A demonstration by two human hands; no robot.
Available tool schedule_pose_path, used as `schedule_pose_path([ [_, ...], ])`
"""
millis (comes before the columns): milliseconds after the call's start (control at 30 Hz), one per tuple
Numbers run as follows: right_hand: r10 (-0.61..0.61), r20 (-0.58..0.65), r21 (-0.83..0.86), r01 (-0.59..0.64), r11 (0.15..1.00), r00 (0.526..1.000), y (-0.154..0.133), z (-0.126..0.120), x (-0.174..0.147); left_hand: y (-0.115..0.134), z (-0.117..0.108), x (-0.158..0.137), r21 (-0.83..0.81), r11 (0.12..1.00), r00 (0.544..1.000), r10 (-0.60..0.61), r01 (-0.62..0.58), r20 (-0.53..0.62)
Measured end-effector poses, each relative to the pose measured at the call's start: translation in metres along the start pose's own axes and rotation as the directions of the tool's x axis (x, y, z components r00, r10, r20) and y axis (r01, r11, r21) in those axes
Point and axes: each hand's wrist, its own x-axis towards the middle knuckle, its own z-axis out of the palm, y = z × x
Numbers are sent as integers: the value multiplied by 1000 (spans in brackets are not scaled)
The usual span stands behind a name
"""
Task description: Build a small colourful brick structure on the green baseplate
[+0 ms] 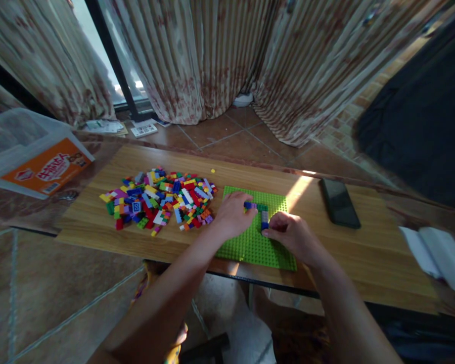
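- Right hand (292,233): thumb and forefinger are bent close together at the dark blue toy brick (265,226), the near end of a short brick line. Whether they pinch it or only press against it, I cannot tell.
- Left hand (234,215): its fingers curl over the upper middle of the baseplate, tips at the blue brick (246,206) at the line's other end. Their grip is partly hidden, so I cannot tell if they clasp it or just steady it.
- For good seating, I judge it best to square each brick over the studs, push straight down with a fingertip, and let the other hand brace the neighbouring bricks so that the corner stays true.
- Between the two hands, the line runs from the blue brick through a purple brick (254,206) to a green brick (263,208), then turns toward the person through a greyish brick (265,216) to the dark blue one beside the right fingertips.
- Beneath lies the lime-green studded baseplate (233,247), set slightly askew on the wooden tabletop (337,258).
- Left of the baseplate spreads a pile of loose mixed-colour bricks (167,199), near the left forearm.
- Farther right lies a dark smartphone (339,203); at far left stands a clear plastic box (30,126).
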Motion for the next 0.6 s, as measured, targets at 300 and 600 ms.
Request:
schedule_pose_path([
  [300, -13, 16, 44, 13, 999, 1000, -1, -2, -1, 0, 4, -6, 89, 995, 999, 36, -35, -8],
  [600, -49, -29, 60, 50, 997, 998, 4, -8, 4, 1, 5, -12, 122, 990, 998, 68, -69, 10],
])
